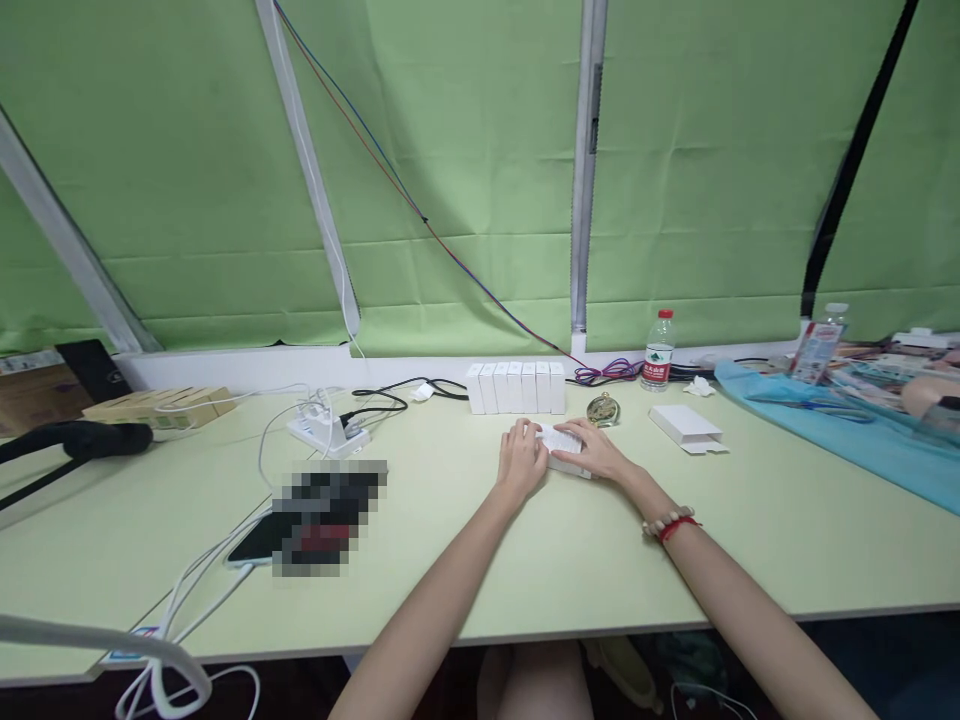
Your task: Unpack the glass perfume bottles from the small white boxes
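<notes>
A small white box [568,465] lies on the table between my two hands. My left hand [523,458] has its fingers closed on the box's left end. From the right, my right hand [598,450] grips the same box with thumb and fingers. Printed lines show faintly on the white surface between the hands; whether this is the box or a paper on it I cannot tell. Just behind stands a row of several upright white boxes [516,388]. To the right, a white box [686,428] lies on its side with its end flap open.
A round metal object [603,409] and a red-capped water bottle [657,350] stand behind my right hand. At the left are a power strip [330,430], white cables and a partly blurred phone [259,540]. Blue cloth [840,430] with clutter covers the right side.
</notes>
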`<action>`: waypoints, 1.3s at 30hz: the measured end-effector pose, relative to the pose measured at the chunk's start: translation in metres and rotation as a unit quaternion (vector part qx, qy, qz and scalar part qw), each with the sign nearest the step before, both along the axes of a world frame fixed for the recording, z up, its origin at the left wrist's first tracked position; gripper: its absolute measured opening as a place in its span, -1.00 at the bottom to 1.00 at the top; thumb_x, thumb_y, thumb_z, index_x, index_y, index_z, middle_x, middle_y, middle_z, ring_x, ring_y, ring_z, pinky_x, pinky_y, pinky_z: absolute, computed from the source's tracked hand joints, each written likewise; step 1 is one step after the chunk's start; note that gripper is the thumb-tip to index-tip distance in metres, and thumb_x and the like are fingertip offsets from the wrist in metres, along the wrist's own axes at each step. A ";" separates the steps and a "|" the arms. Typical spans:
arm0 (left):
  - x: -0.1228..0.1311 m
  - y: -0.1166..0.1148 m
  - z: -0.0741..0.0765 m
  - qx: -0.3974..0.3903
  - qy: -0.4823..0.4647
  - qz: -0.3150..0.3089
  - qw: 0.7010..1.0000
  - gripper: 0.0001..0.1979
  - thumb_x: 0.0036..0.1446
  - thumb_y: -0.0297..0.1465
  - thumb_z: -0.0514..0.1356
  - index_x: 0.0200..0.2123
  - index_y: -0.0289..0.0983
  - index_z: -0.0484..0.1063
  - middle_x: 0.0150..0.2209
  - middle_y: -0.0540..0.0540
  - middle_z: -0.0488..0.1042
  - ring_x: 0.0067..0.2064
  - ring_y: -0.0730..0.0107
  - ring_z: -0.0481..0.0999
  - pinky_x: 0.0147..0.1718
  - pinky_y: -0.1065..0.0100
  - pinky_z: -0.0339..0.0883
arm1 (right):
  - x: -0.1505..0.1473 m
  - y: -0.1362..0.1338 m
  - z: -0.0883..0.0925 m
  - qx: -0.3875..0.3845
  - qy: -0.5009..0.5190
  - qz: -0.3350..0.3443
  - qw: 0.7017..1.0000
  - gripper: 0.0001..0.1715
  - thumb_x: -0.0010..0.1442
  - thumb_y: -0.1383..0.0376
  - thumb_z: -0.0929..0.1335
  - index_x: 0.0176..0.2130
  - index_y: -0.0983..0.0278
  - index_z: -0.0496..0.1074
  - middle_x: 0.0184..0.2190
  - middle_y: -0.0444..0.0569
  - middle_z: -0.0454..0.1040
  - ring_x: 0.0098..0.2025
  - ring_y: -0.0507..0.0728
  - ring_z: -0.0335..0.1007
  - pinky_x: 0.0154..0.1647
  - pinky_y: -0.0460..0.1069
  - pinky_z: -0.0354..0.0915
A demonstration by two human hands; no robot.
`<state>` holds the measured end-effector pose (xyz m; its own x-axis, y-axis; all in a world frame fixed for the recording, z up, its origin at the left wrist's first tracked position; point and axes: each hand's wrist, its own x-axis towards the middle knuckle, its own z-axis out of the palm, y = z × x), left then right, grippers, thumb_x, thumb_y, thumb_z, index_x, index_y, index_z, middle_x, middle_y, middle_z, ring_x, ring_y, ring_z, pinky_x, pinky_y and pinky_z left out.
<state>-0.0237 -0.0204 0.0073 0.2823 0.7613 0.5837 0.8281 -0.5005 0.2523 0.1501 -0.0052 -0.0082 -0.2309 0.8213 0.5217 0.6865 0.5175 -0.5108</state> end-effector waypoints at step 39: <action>-0.002 -0.003 -0.001 -0.139 -0.038 -0.005 0.990 -0.53 0.21 -0.19 -0.22 0.14 -0.23 0.00 0.07 -0.17 0.28 0.08 0.28 0.26 0.06 0.17 0.04 | 0.069 0.010 0.000 -0.019 0.291 -0.457 0.840 -0.36 -0.04 0.07 0.34 0.02 0.27 0.34 0.03 0.14 0.20 0.08 0.27 0.13 0.13 0.11 0.03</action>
<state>-0.0255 -0.0233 0.0066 0.2532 0.8930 0.3721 0.7969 -0.4105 0.4431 0.2196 0.0051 -0.0080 0.7909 0.5352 0.2969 0.4158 -0.1138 -0.9023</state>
